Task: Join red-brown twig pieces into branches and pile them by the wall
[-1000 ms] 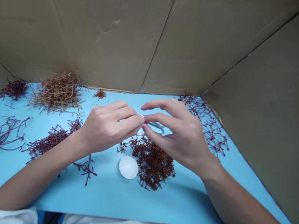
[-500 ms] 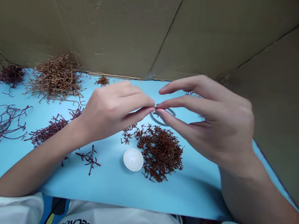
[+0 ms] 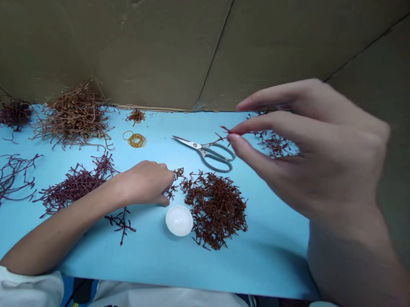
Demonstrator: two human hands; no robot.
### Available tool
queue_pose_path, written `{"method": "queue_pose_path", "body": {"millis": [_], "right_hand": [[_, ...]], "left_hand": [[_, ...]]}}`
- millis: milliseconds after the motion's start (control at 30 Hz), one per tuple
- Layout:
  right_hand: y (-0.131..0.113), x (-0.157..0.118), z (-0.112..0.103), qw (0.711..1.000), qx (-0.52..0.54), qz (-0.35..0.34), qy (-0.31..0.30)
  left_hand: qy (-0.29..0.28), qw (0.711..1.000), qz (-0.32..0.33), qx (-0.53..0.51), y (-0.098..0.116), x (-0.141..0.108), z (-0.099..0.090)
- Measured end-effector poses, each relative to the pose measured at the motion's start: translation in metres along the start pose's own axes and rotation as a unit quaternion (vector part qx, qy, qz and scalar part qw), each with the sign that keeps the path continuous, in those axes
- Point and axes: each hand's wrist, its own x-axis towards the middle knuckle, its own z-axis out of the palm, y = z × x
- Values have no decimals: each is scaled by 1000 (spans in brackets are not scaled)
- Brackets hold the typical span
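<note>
Two fingers of my R hand [image 3: 315, 157] clamp a reddish twig [image 3: 225, 129] near the scissors [image 3: 202, 150], prob. so its branches stick out free; my L hand [image 3: 146, 181] is at brown bits [image 3: 172, 191] by the white bowl [image 3: 179, 221], grip hidden, can't tell.

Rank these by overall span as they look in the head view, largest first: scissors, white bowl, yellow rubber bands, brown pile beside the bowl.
1. Brown pile
2. Scissors
3. White bowl
4. Yellow rubber bands; they lie farther off, so their true size against the bowl is unsure.
</note>
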Motion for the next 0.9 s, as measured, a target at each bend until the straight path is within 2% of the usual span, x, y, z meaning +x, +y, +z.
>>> {"method": "queue_pose_path", "body": {"millis": [167,267,400,467,533,633,733,833,900], "right_hand": [[-7,3,-8,998,57,33,-8],[-9,5,-14,987,141,70,-23],[-7,7,-21,969,219,106,-35],[-5,8,-22,960,249,120,-44],[-3,8,-23,948,285,130,-52],[-4,8,-21,924,347,145,-65],[-10,7,-17,903,389,165,-78],[-21,6,-12,891,409,171,-95],[-28,5,-10,884,424,168,-105]], "left_hand": [[27,999,32,-29,1,5,10],[0,999,34,-22,-3,-1,7],[-31,998,35,-36,-3,-17,-15],[-1,996,49,-71,-2,-26,-31],[65,988,65,-127,-1,-34,-45],[183,945,94,-252,0,-40,-59],[269,863,124,-409,4,-38,-59],[304,779,156,-526,11,-33,-52],[308,753,162,-559,15,-31,-48]]}}
